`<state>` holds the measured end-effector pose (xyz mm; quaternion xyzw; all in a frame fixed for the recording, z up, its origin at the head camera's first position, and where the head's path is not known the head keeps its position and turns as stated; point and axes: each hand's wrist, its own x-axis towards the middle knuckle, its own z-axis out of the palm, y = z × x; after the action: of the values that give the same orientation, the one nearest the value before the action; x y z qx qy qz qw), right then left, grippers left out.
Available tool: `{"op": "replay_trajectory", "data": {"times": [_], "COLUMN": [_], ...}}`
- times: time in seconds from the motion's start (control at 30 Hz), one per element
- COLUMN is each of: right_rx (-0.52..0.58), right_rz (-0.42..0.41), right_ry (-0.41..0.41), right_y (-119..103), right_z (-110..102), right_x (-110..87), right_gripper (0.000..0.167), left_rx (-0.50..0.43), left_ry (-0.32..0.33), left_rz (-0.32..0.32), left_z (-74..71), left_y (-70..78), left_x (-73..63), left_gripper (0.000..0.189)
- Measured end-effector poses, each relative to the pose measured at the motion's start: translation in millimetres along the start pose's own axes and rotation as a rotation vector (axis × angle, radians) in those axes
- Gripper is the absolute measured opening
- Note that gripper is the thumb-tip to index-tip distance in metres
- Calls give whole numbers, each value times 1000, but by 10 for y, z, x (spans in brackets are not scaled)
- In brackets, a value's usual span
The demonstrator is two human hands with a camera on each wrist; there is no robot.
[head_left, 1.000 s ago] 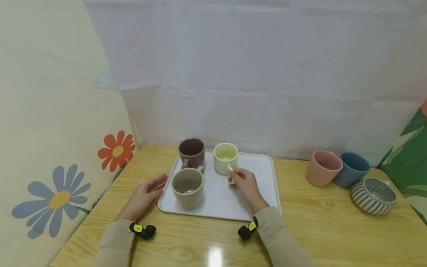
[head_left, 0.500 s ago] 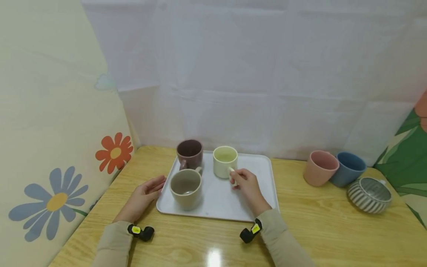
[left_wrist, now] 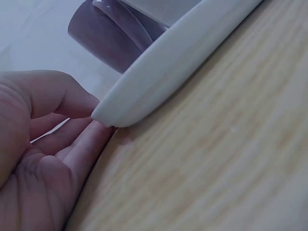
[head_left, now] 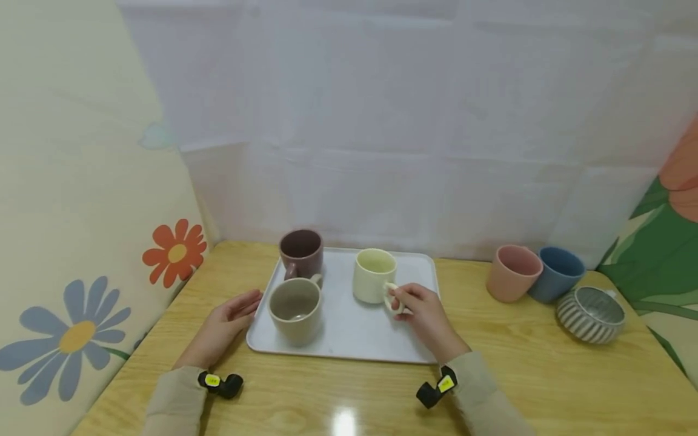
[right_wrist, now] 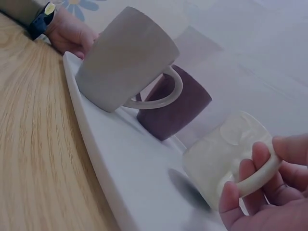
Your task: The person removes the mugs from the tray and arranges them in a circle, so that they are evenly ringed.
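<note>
My right hand point(head_left: 428, 318) grips the handle of a pale yellow mug point(head_left: 373, 277) over the middle of a white tray point(head_left: 354, 339). The mug stands upright, its handle toward my hand, and in the right wrist view a dark shadow falls on the tray by its base. At the tray's left edge is my left hand point(head_left: 223, 327); in the left wrist view its thumb and fingertips pinch the tray's corner. On the tray's left side, a beige mug point(head_left: 294, 312) stands in front of a dark plum mug point(head_left: 305, 254), overlapping its lower part in the head view.
To the right on the wooden table point(head_left: 491, 357) stand a pink mug point(head_left: 507, 281), a blue mug point(head_left: 556, 281) and a grey striped bowl-shaped cup point(head_left: 586, 324), close together. A white cloth point(head_left: 354, 133) hangs behind the table, and a flower-printed cloth point(head_left: 109, 200) covers the left side.
The pale yellow mug has moved to the right and nearer to me in my right hand, its handle swinging outward. My left hand stays at the tray's edge; the head view has shifted slightly.
</note>
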<state>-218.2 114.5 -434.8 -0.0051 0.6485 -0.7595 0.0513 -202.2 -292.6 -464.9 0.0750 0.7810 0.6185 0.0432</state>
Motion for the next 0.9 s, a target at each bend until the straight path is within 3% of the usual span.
{"op": "replay_trajectory", "data": {"times": [0.37,0.77,0.9], "right_rx": [-73,-19,21], "right_rz": [-15,-86,-138], "right_ry": [8,-11,-68], "right_y": [-89,-175,-202], "right_z": [-362,-749,-963], "right_x": [-190,-400,-511], "right_gripper": [18,13,19], "left_rx": [8,-19,-8], "left_ry": [-21,-20,-18], "left_rz": [28,41,33], "left_z": [4,-22,-5], "left_y": [-41,-33,-53], "left_x": [41,58,66], "left_gripper": [60,59,59]}}
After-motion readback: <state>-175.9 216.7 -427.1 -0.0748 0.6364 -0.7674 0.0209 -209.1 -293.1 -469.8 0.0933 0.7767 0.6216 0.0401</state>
